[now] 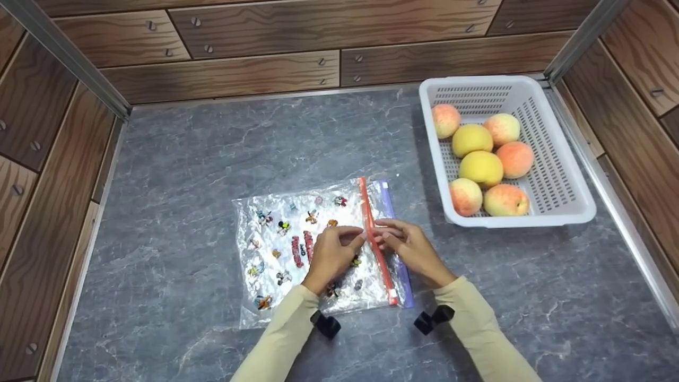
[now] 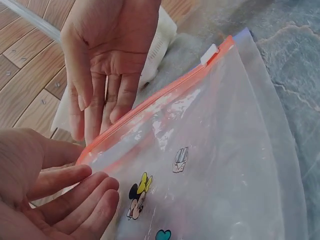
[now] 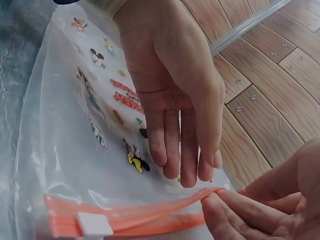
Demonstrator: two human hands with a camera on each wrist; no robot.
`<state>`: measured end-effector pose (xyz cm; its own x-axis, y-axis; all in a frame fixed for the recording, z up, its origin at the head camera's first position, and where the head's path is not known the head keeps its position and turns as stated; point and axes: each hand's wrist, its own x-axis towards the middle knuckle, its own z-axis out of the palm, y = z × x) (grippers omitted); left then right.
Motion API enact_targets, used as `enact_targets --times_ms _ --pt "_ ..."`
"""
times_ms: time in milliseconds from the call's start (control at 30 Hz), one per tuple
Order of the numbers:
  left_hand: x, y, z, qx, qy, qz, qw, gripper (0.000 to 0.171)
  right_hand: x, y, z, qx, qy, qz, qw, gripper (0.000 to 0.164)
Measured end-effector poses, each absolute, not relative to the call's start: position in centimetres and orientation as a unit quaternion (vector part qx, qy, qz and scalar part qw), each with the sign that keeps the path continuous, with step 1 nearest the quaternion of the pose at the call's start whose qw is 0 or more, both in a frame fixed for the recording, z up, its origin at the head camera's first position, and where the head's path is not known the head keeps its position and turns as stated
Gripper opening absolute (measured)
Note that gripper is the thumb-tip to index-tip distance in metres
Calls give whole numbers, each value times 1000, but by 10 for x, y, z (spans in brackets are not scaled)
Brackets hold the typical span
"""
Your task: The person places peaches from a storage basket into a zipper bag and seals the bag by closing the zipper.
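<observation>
A clear plastic zip bag (image 1: 270, 276) printed with small cartoon figures lies on the grey table. An orange zip strip (image 1: 380, 260) with a white slider (image 3: 94, 224) runs along its right edge. My left hand (image 1: 334, 252) pinches the printed side of the bag's mouth between thumb and index finger, its other fingers loosely extended. On the opposite side, my right hand (image 1: 416, 246) grips the orange strip with its fingertips. The two lips of the strip stand apart near the slider in the right wrist view. A purple-edged bag (image 1: 390, 201) shows beneath the orange-edged one.
At the right back stands a white plastic basket (image 1: 570, 183) holding several peaches (image 1: 515, 159) and yellow fruits (image 1: 481, 168). Wood-patterned panels (image 1: 254, 74) wall the table (image 1: 175, 159) at the back and sides. Black wrist mounts (image 1: 325, 324) sit under both sleeves.
</observation>
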<state>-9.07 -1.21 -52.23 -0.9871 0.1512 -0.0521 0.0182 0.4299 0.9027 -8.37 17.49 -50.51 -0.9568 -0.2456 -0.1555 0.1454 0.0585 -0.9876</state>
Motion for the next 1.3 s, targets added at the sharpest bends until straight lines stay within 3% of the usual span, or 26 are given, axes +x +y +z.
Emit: enact_targets --times_ms 1300 --pt "-91 -12 -518 0 766 635 100 14 -83 172 -501 -28 661 -729 174 47"
